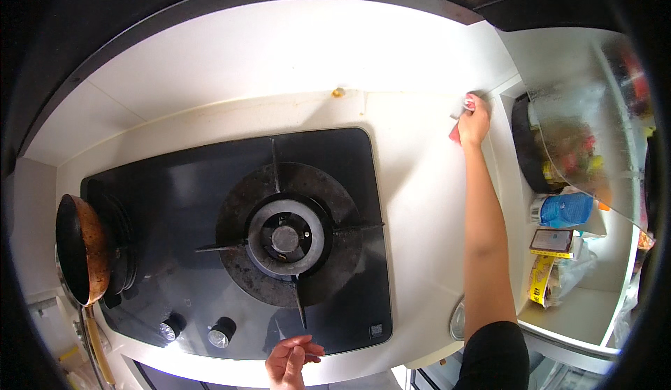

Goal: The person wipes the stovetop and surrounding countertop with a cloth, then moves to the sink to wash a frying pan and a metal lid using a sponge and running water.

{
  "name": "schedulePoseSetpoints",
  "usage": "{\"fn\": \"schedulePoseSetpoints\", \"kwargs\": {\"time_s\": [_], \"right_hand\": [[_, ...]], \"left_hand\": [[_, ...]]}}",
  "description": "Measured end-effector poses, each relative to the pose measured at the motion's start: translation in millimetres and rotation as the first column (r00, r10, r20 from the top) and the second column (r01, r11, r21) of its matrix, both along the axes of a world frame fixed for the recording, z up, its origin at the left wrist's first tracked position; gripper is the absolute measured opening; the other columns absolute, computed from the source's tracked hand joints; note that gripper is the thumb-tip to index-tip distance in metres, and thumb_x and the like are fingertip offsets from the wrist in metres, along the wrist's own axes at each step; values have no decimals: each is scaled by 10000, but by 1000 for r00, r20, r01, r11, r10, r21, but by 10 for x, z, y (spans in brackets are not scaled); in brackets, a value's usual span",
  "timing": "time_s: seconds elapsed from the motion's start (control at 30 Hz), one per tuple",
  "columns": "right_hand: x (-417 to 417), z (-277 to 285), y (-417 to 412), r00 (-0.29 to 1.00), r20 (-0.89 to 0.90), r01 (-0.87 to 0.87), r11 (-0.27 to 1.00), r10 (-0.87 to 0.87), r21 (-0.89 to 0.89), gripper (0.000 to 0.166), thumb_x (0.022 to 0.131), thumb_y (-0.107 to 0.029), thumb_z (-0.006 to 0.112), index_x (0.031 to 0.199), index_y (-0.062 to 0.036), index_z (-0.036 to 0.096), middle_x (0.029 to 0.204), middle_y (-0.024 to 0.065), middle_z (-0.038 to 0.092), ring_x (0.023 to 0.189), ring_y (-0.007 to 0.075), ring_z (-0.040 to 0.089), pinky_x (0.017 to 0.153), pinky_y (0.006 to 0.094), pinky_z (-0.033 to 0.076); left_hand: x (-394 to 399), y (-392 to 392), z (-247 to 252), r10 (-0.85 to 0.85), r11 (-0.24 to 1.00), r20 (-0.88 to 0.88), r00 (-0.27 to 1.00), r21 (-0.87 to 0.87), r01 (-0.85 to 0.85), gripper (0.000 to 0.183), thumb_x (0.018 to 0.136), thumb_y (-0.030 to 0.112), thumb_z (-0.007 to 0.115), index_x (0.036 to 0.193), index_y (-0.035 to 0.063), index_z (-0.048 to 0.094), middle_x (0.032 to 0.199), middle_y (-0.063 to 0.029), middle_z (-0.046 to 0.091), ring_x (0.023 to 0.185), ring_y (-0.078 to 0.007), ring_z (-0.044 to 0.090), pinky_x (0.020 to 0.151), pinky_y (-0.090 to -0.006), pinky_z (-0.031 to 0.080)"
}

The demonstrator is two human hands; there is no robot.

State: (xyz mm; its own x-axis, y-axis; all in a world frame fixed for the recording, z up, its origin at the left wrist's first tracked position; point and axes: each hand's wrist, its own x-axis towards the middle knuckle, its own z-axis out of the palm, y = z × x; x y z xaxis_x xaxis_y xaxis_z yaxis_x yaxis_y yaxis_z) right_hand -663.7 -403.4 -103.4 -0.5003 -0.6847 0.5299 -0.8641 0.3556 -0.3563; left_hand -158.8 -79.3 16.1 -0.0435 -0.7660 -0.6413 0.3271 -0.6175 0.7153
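My right hand (474, 121) is closed around a pink and white cloth (455, 134) and presses it on the white countertop (419, 180), in the back right corner by the wall. My left hand (294, 358) hovers at the front edge of the black glass gas hob (178, 206), fingers loosely curled, with nothing seen in it. Between the hands is the hob's right burner (286, 239) with its black pan support. A brown stain (338, 92) marks the seam at the back wall.
A frying pan (84, 248) stands tilted on the hob's left side, its handle towards me. Two control knobs (219, 338) are at the hob's front. On the right, a white shelf unit (587, 306) holds a blue packet (566, 209), boxes and bags. A round glass lid (458, 319) lies beside my right forearm.
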Motion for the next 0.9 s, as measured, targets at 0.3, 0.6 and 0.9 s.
{"fn": "schedulePoseSetpoints", "kwargs": {"time_s": [0.3, 0.6, 0.9], "right_hand": [[335, 181, 490, 952, 302, 139, 822, 42, -553, 288, 901, 13, 514, 1185, 40, 557, 1176, 209, 590, 1084, 332, 580, 997, 396, 435], [392, -29, 56, 920, 360, -178, 983, 153, 36, 495, 847, 81, 534, 1297, -119, 584, 1282, 107, 615, 1122, 257, 626, 949, 371, 505], [1030, 209, 735, 634, 588, -210, 843, 502, -495, 577, 828, 226, 421, 1331, -20, 558, 1283, 75, 597, 1080, 106, 565, 908, 265, 478]], "left_hand": [[118, -27, -60, 59, 996, 34, 998, -68, -57, 393, 1012, 316, 535, 1190, -30, 589, 956, -116, 685, 808, -168, 654, 741, -303, 528], [157, -242, 21, 59, 996, 103, 993, -78, -51, 351, 1011, 301, 541, 1176, -1, 610, 947, -104, 688, 822, -168, 655, 745, -297, 523], [110, -503, 167, 81, 979, 160, 984, -200, -48, 303, 1012, 253, 534, 1135, -12, 617, 900, -130, 703, 770, -189, 691, 667, -297, 553]]}}
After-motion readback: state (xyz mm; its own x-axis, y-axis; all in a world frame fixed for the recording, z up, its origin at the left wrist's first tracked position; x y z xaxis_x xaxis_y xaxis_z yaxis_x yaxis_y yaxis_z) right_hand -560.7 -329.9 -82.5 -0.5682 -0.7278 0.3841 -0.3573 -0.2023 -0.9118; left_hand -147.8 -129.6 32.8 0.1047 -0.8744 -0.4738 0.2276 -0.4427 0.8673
